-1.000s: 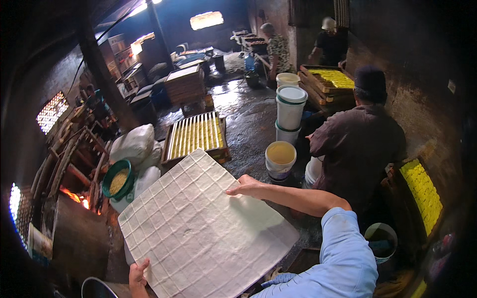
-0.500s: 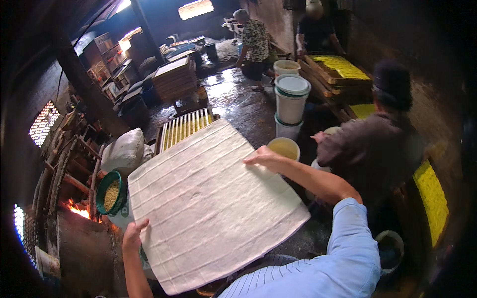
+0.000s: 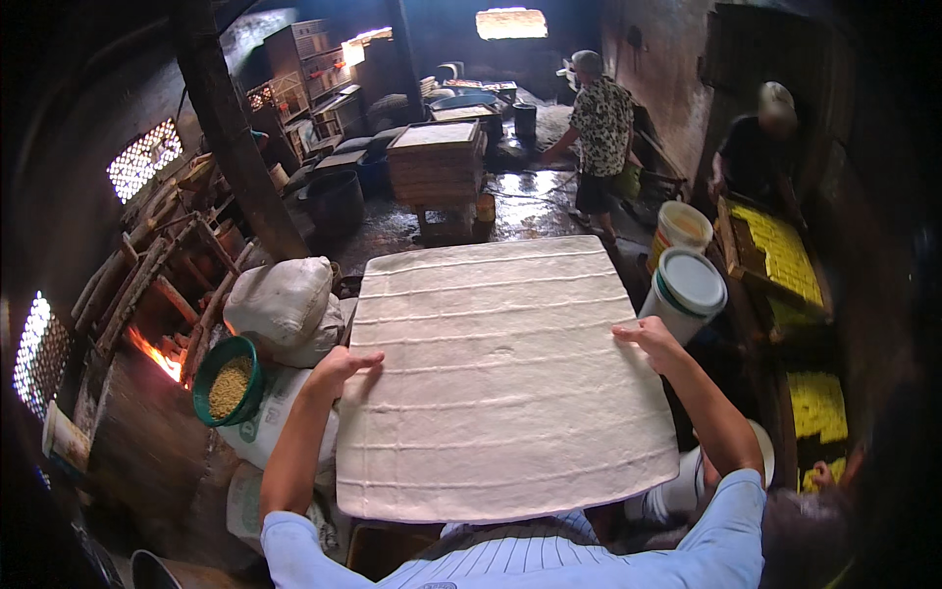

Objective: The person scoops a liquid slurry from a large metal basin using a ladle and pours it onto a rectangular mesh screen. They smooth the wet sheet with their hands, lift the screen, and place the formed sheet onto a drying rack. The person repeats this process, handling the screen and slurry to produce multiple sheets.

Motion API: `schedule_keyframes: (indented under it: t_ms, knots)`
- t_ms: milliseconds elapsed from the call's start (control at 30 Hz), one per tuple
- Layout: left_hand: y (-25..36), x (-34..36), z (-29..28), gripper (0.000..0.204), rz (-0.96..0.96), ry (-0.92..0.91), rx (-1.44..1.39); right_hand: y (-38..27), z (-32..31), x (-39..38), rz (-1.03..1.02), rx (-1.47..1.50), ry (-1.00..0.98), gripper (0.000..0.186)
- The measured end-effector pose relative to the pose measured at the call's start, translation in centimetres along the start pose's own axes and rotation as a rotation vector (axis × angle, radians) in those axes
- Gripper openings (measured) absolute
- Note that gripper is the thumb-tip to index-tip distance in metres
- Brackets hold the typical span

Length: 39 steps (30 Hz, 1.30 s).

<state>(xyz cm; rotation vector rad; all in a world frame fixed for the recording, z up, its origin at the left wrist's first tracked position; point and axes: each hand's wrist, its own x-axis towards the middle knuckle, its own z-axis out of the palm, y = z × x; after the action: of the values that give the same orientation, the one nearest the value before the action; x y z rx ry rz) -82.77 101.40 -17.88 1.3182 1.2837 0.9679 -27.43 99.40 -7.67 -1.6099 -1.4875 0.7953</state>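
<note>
In front of my body I hold a large, square, off-white board (image 3: 500,383) with raised parallel lines across its top; it hides what lies beneath. My left hand (image 3: 343,367) grips its left edge, thumb lying on top. On the opposite side my right hand (image 3: 652,342) grips the right edge in the same way. The fingers under the board are out of sight.
At left stand a green basin (image 3: 228,381) of pale beans, white sacks (image 3: 285,309) and a fire (image 3: 157,355). Lidded buckets (image 3: 692,280) and trays of yellow blocks (image 3: 780,250) are at right. Several people work nearby. A wooden stack (image 3: 437,167) stands ahead.
The board has swung from a slant to square in front of me. My right hand has moved from its far edge area to the right side. The view has turned left.
</note>
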Motion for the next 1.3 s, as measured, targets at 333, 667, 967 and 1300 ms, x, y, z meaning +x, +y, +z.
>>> schedule_keyframes:
  t_ms: [333, 667, 967, 1300]
  knots:
    - [-6.2, 4.6, -1.2, 0.077, 0.019, 0.030, -0.067, -0.7, 3.0, -3.2, -0.019, -0.011, 0.040, 0.056]
    - [-7.4, 3.2, -1.4, 0.082, -0.103, 0.134, -0.024, -2.8, 3.8, -0.8, 0.059, -0.071, 0.001, 0.055]
    - [-6.1, 0.4, 1.2, 0.098, -0.171, 0.141, -0.049, -3.5, 3.7, -1.2, -0.008, -0.102, 0.024, 0.058]
    - [-6.0, 0.9, 5.8, 0.085, -0.198, 0.169, -0.114, 1.5, 0.6, 8.2, 0.027, -0.231, -0.060, 0.064]
